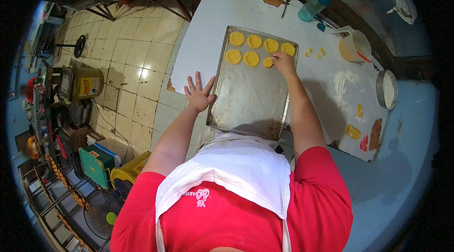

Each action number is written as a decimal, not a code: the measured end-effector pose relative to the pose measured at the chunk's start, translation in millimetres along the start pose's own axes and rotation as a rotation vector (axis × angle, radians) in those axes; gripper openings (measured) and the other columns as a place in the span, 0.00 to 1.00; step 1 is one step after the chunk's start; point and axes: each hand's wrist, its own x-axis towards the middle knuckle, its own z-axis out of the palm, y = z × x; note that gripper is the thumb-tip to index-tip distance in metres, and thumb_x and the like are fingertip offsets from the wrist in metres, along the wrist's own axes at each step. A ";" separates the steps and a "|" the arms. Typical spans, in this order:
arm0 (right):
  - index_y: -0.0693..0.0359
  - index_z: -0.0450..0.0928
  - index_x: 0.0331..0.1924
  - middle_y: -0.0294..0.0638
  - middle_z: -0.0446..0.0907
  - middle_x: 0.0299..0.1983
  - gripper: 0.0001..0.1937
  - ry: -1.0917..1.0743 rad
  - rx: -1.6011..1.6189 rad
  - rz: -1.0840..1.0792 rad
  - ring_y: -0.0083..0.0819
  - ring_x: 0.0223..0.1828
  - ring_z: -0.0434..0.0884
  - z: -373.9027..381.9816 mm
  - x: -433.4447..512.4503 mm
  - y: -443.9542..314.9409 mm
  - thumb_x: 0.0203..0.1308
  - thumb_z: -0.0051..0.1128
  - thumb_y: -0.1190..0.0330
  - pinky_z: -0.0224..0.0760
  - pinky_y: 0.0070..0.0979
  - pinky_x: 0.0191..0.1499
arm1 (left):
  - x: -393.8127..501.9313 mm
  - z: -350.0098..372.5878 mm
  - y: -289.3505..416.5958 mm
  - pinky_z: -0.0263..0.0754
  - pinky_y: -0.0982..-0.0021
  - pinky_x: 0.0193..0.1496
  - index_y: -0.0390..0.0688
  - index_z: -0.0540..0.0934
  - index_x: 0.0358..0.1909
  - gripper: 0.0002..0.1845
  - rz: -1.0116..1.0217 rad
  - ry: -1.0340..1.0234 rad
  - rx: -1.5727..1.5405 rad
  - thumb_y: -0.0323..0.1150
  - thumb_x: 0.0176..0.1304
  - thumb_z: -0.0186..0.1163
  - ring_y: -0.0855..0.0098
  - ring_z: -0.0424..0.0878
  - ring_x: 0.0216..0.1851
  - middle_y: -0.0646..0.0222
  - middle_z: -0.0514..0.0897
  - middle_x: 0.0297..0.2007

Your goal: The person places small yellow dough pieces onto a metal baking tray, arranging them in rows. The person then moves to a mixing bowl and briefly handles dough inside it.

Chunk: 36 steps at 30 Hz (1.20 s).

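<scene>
A metal baking tray (250,92) lies on the white table in front of me, its near edge against my apron. Several flat yellow dough rounds (251,59) with raised, crimped rims sit in two rows across its far end. At the right of the second row, my right hand (282,63) pinches a smaller yellow dough piece (268,62) resting on the tray; my fingers cover part of it. My left hand (200,94) is spread flat at the table's left edge, thumb by the tray's side, holding nothing.
Dough scraps (315,52), a measuring jug (353,46), a teal bottle (314,6) and a fork (286,4) lie beyond the tray. Smeared flour (343,83), a round sieve (386,89) and a ridged dough piece (353,132) are to the right. A lidded bucket (83,83) stands on the left.
</scene>
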 end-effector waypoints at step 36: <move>0.60 0.89 0.43 0.42 0.91 0.36 0.10 0.327 0.039 -0.150 0.32 0.36 0.89 27.4 -24.0 20.4 0.61 0.71 0.65 0.81 0.30 0.41 | -0.5 -4.3 3.4 0.22 0.27 0.77 0.87 0.53 0.81 0.46 -0.007 -0.010 0.015 0.57 0.63 0.63 0.38 0.16 0.82 0.56 0.26 0.85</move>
